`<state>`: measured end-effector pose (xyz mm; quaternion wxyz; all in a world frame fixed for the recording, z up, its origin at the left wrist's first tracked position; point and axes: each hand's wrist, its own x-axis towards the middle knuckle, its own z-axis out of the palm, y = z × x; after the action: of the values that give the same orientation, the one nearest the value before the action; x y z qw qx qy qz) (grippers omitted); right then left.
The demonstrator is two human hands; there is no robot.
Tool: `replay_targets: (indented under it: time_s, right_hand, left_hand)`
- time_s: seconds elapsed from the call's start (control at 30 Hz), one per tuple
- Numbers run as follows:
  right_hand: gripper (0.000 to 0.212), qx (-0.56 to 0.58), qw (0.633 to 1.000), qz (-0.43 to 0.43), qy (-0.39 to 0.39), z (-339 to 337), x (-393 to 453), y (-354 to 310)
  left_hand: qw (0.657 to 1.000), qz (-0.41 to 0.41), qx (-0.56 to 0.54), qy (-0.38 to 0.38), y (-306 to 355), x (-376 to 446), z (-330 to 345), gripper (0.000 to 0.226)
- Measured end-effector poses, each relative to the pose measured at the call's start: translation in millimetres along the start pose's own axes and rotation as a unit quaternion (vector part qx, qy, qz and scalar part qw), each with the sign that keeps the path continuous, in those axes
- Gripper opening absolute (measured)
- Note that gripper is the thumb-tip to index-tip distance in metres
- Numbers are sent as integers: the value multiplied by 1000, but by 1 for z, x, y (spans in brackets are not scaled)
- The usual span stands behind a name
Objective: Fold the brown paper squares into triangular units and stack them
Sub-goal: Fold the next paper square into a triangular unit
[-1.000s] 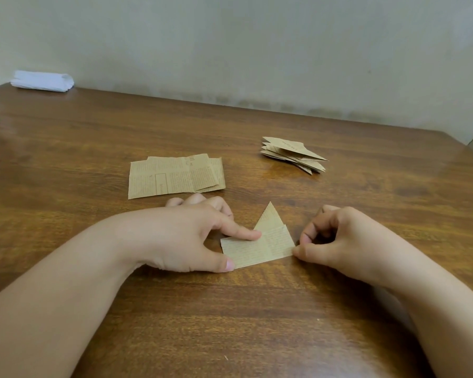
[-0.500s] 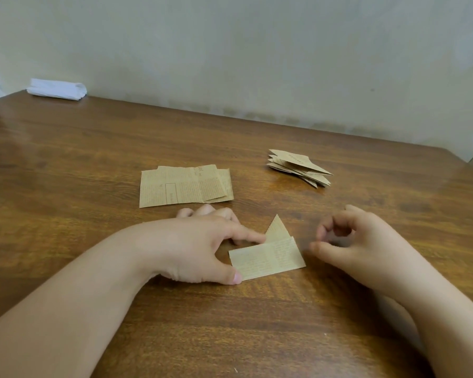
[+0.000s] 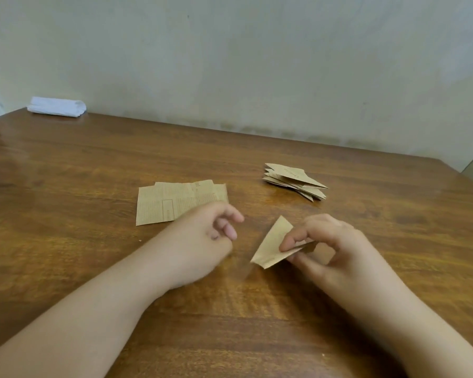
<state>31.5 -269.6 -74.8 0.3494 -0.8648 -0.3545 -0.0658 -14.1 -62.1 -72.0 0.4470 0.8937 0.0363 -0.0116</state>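
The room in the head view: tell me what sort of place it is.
Probably a home or a plain workroom used for paper craft. A glossy wooden table stands against a bare pale wall, with flat brown paper squares and a stack of folded triangles on it.

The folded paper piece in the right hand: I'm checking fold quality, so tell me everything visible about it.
The folded paper piece is plain brown paper, a narrow triangular shape with one point aimed up and away. It is tilted, and whether it is clear of the wooden table cannot be told. The right hand pinches its right end between thumb and fingertips. The left hand is beside it, not touching. No print shows on this face.
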Motion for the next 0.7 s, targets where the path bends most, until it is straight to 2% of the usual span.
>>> replay_targets:
  time_s: [0.07,0.17,0.23,0.33,0.5,0.63,0.7]
  right_hand:
    - [21,39,997,-15,70,-3,-2,-1]
    - [11,39,989,-78,122,-4,-2,-3]
    - [7,32,985,-111,129,-4,-1,-4]
    - [5,-6,981,-137,138,-4,-1,-5]
    - [18,-110,972,-152,141,2,-3,-5]
    - [11,-77,974,-149,150,3,-2,-12]
    - [13,-32,982,-108,150,2,-4,-13]
  left_hand:
    - [992,-58,-104,35,5,-2,-3,9]
    - [968,-102,-217,-80,18,-8,-1,39]
    - [948,-101,-273,-126,24,-12,2,44]
    - [939,-79,-321,-100,24,-12,7,27]
    - [926,-59,-370,-53,20,-10,9,23]
    - [904,-50,-418,-67,21,-11,8,25]
    - [896,-45,-436,-66,22,-10,8,26]
